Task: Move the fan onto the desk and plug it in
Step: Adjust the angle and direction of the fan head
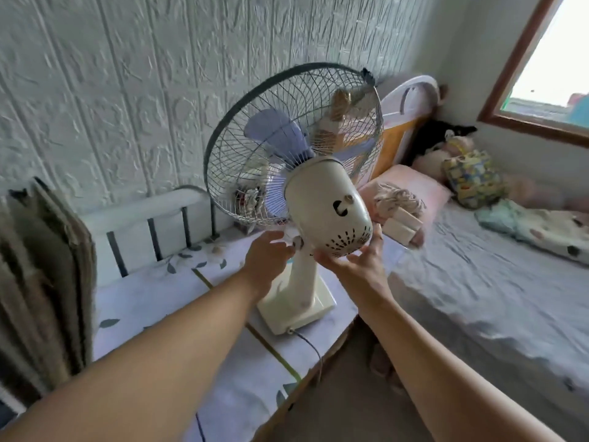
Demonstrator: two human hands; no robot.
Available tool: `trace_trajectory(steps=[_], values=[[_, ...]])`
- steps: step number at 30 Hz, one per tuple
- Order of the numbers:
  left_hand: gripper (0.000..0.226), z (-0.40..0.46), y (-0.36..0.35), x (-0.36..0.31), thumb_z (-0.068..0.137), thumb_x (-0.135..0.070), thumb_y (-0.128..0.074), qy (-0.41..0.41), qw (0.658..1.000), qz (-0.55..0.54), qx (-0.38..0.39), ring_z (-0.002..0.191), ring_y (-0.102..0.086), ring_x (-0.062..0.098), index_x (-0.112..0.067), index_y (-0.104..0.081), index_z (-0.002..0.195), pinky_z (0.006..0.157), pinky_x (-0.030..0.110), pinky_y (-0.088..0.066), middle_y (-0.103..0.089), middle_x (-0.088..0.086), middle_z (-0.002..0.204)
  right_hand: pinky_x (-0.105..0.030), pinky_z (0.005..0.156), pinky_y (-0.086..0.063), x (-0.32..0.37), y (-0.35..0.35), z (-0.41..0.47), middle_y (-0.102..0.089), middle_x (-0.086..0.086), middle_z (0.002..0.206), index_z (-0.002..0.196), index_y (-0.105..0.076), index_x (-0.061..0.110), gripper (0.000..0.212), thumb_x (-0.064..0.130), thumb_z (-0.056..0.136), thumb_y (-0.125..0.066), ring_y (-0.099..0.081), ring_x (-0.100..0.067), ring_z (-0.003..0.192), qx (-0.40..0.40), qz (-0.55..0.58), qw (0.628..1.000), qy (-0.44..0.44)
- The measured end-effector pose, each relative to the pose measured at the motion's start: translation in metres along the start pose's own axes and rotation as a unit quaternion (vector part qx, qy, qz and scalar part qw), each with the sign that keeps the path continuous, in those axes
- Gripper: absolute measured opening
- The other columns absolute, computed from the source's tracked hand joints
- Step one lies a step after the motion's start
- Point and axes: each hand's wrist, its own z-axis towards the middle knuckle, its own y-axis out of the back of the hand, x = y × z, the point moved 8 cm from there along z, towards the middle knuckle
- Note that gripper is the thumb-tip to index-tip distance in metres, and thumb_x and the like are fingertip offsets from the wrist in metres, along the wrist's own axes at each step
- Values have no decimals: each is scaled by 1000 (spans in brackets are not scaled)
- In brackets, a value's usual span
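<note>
Fan: cream plastic table fan [322, 218] with wire cage and pale blue blades, upright on its square base, just ahead of both hands.
Desk: surface covered with a white leaf-print cloth [153, 301]; the fan's base rests on it, below and between the forearms.
Left hand [264, 260]: fingers curled at the neck joint under the motor housing; whether they clamp it I cannot tell.
Right hand [360, 263]: spread, palm up, fingertips touching the underside of the motor housing.
Cord: grey cable [310, 342] leaves the base toward the viewer, dropping over the desk edge below the right forearm.
Bed: grey-sheeted bed [484, 282] right of the right hand.
</note>
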Motion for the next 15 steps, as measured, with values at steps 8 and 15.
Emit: trace_trajectory(steps=[8,15], values=[[32,34,-5,-4,85,-8,-59,-3,998,45,46,110,-63,32,-2,-62,116,95,43,-51,-65,19,119,-47,93,-47,26,-9,-3,-43,3,123,131,-26,44,109,44,37,-82,-46,-22,113,-162,-21,986,43],[18,51,-11,1,79,-16,-69,-11,998,55,18,96,-68,31,-5,-70,93,91,41,-54,-72,19,101,-18,73,-44,26,-9,-3,-50,12,114,117,-34,43,88,40,43,-83,-50,-11,105,-213,-17,975,64]])
